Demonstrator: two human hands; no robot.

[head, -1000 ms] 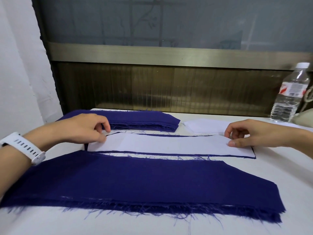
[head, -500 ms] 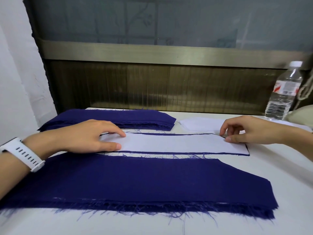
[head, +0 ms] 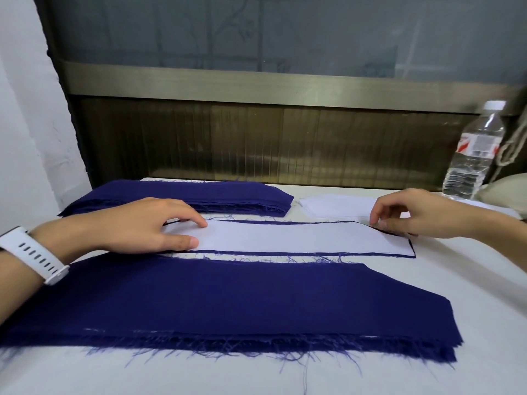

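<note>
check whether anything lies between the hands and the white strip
Nothing visible does. The left hand rests flat on the white strip at its left end, and the right hand touches its far right corner.

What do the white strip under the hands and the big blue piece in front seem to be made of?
White strip: thin matte sheet, perhaps interfacing or paper; flat, crisp cut edges. Blue piece: matte woven cloth; threads fray from its edges.
</note>
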